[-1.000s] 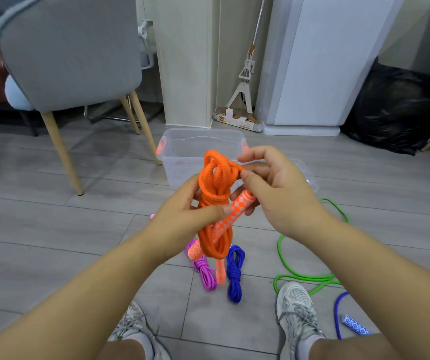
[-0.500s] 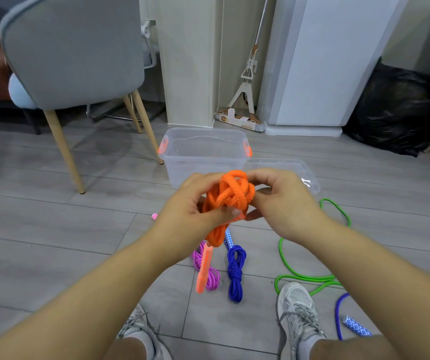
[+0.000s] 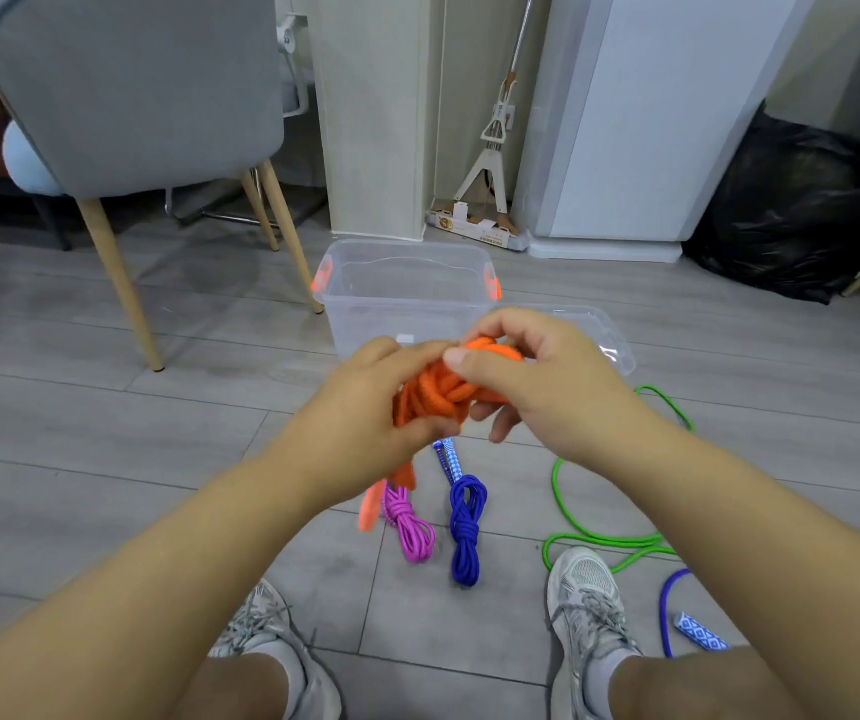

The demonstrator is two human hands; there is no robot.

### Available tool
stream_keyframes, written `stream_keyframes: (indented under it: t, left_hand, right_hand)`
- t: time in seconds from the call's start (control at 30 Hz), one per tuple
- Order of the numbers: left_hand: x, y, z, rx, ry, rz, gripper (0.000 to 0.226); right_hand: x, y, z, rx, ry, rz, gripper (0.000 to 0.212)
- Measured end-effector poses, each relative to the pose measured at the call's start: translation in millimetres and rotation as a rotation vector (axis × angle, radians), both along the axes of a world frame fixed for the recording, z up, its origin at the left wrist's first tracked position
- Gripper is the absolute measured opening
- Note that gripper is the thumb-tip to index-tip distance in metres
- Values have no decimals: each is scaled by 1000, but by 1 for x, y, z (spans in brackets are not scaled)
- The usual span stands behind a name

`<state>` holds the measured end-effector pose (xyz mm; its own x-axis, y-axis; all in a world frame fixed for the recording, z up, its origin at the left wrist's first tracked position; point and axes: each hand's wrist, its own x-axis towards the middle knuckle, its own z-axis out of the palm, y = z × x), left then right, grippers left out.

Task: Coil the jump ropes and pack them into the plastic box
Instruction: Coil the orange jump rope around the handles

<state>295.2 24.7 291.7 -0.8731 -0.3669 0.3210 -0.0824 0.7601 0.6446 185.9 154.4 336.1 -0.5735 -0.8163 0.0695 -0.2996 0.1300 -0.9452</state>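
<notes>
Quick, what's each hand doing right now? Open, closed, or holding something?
Left hand: closed, gripping the orange jump rope bundle.
Right hand: closed, pinching the top of the same orange jump rope.

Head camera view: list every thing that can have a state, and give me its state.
Orange rope, bundled, held in both hands, handle dangling.
Left hand, grips the orange rope.
Right hand, grips the orange rope.
Box, open, no rope inside.
Lid, off, beside the box.
Pink rope, coiled.
Blue rope, coiled.
Green rope, uncoiled.
Second blue rope, uncoiled.
</notes>
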Motion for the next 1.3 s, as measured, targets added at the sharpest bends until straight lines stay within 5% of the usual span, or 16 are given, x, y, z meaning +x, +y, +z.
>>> stream_keyframes:
  t: [0.1,0.27,0.53,0.83,1.1,1.3]
  left_hand:
    - [5,-6,-1,253,18,8,62]
    - [11,-14,-13,343,-89,28,46]
    - [17,-9,-16,118,-258,40,37]
    - [34,-40,-24,134,-295,58,52]
    - [35,-43,-33,-33,-444,-4,11]
    - [29,-31,-38,-84,-539,59,16]
  right_hand:
    - [-8,3,0,-42,-77,-39,13]
    - [-18,12,-5,-120,-184,2,15]
    - [-28,19,-15,-122,-325,-84,20]
    - [-43,31,-34,87,1,-139,26]
    - [-43,40,-50,430,286,4,46]
    - [-26,35,-56,518,581,160,24]
